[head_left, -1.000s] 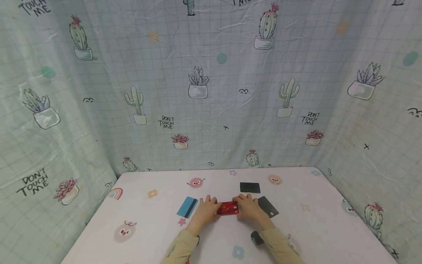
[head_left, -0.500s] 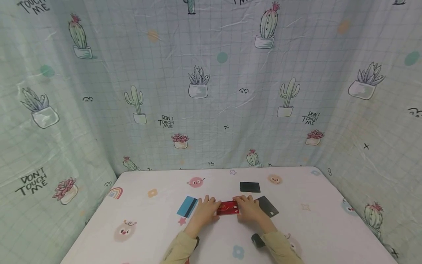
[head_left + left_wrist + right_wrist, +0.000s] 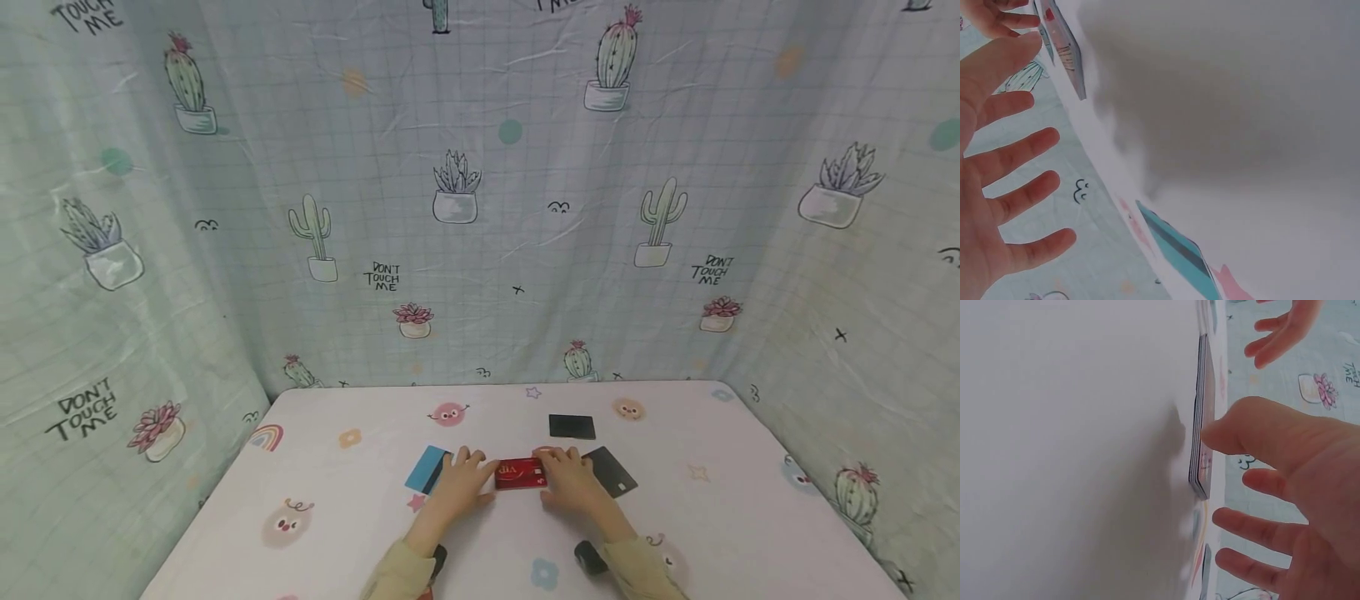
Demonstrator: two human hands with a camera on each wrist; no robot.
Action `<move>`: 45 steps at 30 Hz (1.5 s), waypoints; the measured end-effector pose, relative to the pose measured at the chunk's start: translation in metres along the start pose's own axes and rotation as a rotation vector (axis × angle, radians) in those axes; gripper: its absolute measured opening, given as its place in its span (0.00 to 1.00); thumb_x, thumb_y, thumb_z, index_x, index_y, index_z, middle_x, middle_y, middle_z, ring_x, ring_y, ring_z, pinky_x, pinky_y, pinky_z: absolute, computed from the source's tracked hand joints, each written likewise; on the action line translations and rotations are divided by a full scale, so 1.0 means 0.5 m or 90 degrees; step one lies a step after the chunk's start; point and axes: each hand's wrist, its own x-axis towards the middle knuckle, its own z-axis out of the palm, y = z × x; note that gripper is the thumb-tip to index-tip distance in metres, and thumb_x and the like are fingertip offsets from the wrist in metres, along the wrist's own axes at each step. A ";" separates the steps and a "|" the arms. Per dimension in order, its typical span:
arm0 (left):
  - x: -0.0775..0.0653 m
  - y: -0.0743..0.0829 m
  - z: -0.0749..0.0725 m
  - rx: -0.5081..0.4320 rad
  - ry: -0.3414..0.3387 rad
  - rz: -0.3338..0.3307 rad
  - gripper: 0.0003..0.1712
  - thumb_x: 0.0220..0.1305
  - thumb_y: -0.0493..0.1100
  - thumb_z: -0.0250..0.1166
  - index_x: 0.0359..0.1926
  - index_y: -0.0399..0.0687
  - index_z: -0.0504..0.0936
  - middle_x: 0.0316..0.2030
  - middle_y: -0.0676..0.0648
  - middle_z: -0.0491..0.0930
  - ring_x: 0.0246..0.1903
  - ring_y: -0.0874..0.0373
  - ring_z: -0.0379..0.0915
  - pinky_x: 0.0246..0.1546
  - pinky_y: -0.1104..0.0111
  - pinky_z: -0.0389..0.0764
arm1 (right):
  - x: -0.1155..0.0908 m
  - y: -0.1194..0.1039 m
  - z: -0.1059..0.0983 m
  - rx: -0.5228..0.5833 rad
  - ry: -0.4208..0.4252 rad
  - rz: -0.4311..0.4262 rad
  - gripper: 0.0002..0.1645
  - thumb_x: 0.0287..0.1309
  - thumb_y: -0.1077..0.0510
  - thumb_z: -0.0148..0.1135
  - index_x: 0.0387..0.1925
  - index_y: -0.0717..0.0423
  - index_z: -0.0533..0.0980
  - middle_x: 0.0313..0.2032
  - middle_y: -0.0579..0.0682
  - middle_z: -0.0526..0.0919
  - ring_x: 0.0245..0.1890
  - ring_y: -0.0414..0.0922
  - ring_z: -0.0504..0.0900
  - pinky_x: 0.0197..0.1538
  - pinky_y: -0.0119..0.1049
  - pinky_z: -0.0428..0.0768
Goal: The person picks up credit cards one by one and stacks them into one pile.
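A red card (image 3: 521, 473) with "VIP" lettering lies flat on the white table, between the two hands. Seen edge-on in the right wrist view, it tops a neat stack of cards (image 3: 1200, 419). My left hand (image 3: 460, 483) is just left of the stack, its fingers spread and holding nothing, as the left wrist view also shows. At the stack's right end is my right hand (image 3: 570, 481); its fingers are extended, and the thumb (image 3: 1229, 431) overlaps the stack's edge in the right wrist view.
A blue card (image 3: 427, 469) with a dark stripe lies beside the left hand. A dark grey card (image 3: 611, 472) with a chip lies tilted past the right hand, and a black card (image 3: 572, 427) lies farther back. Patterned cloth (image 3: 480, 250) hangs behind the table.
My left hand has drawn back a little to the left from the red card, its fingers spreading. My right hand and the cards have stayed nearly in place.
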 end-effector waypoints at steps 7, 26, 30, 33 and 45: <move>-0.023 -0.002 -0.022 0.019 0.010 0.013 0.27 0.47 0.54 0.67 0.50 0.56 0.74 0.44 0.49 0.74 0.44 0.53 0.64 0.44 0.52 0.72 | -0.011 -0.020 -0.002 0.023 0.022 0.008 0.34 0.40 0.53 0.68 0.53 0.52 0.68 0.51 0.56 0.72 0.46 0.55 0.66 0.47 0.59 0.65; -0.079 -0.022 -0.054 0.008 -0.003 0.012 0.25 0.48 0.53 0.66 0.50 0.57 0.75 0.45 0.50 0.74 0.45 0.53 0.64 0.43 0.53 0.69 | -0.027 -0.063 -0.013 0.041 0.025 -0.032 0.30 0.45 0.54 0.64 0.52 0.54 0.70 0.49 0.57 0.73 0.53 0.60 0.64 0.51 0.63 0.61; -0.091 -0.031 -0.056 0.018 0.017 0.024 0.25 0.47 0.53 0.67 0.48 0.56 0.76 0.44 0.50 0.74 0.43 0.53 0.65 0.43 0.53 0.70 | -0.025 -0.067 -0.013 0.038 0.026 -0.050 0.30 0.45 0.54 0.64 0.53 0.54 0.70 0.47 0.57 0.73 0.52 0.59 0.65 0.51 0.63 0.60; -0.103 -0.041 -0.057 0.023 0.034 0.032 0.24 0.46 0.52 0.67 0.47 0.55 0.77 0.43 0.50 0.74 0.42 0.54 0.65 0.41 0.54 0.69 | -0.022 -0.073 -0.013 0.042 0.029 -0.068 0.29 0.45 0.54 0.64 0.52 0.55 0.70 0.46 0.57 0.73 0.51 0.59 0.66 0.51 0.64 0.60; -0.134 -0.076 -0.055 0.038 0.045 0.013 0.24 0.44 0.52 0.68 0.46 0.55 0.78 0.42 0.50 0.77 0.42 0.53 0.67 0.39 0.55 0.68 | -0.008 -0.105 -0.015 0.019 0.016 -0.101 0.29 0.45 0.52 0.63 0.52 0.52 0.71 0.46 0.53 0.73 0.46 0.51 0.64 0.46 0.55 0.65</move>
